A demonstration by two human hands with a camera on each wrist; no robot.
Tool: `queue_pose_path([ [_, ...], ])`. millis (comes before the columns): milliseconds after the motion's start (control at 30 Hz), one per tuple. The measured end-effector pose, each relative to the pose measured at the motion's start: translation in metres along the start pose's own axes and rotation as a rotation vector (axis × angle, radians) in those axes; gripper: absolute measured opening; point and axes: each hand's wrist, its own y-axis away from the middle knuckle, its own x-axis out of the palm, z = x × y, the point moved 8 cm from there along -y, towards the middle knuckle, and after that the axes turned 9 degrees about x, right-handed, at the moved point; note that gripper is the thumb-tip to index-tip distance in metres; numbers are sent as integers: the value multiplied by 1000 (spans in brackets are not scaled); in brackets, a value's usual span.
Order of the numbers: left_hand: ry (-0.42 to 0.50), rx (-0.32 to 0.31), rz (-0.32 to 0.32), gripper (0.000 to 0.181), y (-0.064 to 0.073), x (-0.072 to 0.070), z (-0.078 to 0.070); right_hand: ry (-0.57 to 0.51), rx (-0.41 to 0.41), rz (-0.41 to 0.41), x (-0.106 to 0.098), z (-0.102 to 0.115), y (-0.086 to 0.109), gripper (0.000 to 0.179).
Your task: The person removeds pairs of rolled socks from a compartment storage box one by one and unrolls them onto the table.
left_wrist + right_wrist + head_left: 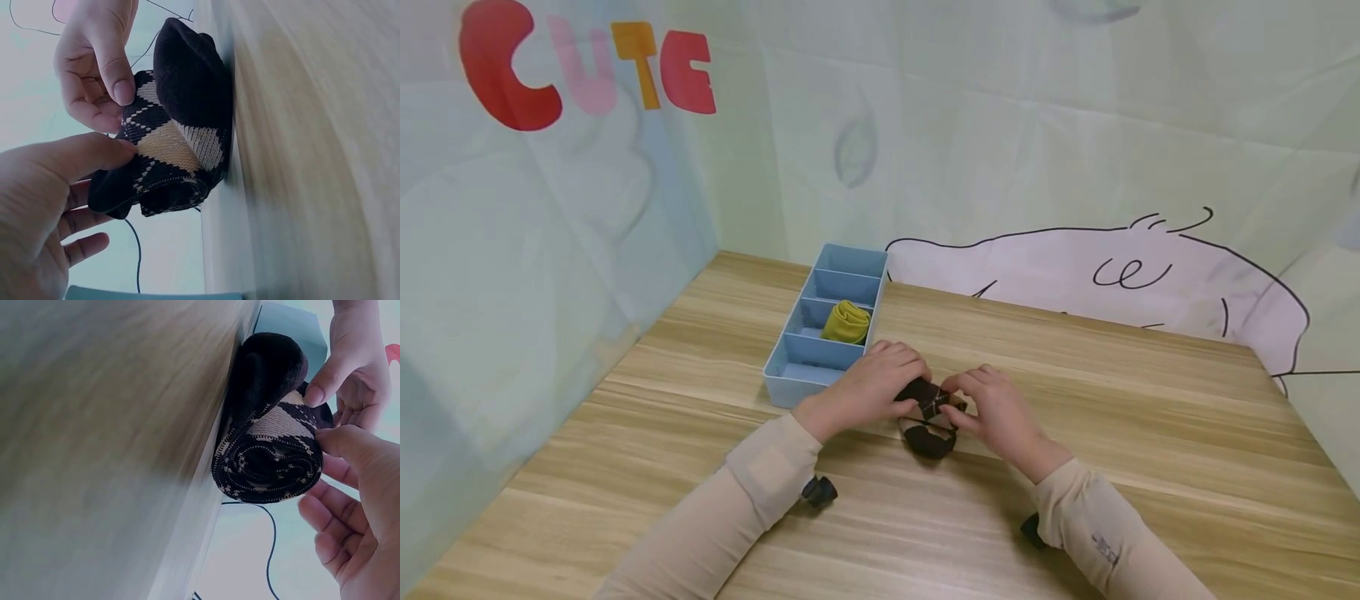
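A black sock with a beige and white diamond pattern (pixel 929 442) lies on the table, rolled into a thick bundle. Its coiled layers face the right wrist view (pixel 269 465), and a black end flap (pixel 190 78) folds back over the roll. From the left, my left hand (pixel 880 385) pinches the patterned fabric, thumb on the near side. My right hand (pixel 1000 417) pinches the roll at its right end. In the left wrist view both thumbs press the upper layer close together, with the other fingers partly hidden behind the sock.
Left of the sock stands a light blue divided box (pixel 797 392), close by my left hand. A rolled yellow cloth (pixel 847 322) sits in one compartment. The wooden table (pixel 1150 433) meets printed curtains at its back and left edges. Small black devices (pixel 818 493) hang under both wrists.
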Motion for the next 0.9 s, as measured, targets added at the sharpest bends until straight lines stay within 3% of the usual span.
queue_pose_path([
  [433, -29, -2, -20, 24, -2, 3, 3, 41, -89, -53, 0, 4, 3, 22],
  [900, -48, -16, -60, 29, -2, 1, 5, 78, -41, -2, 1, 1, 1, 27],
])
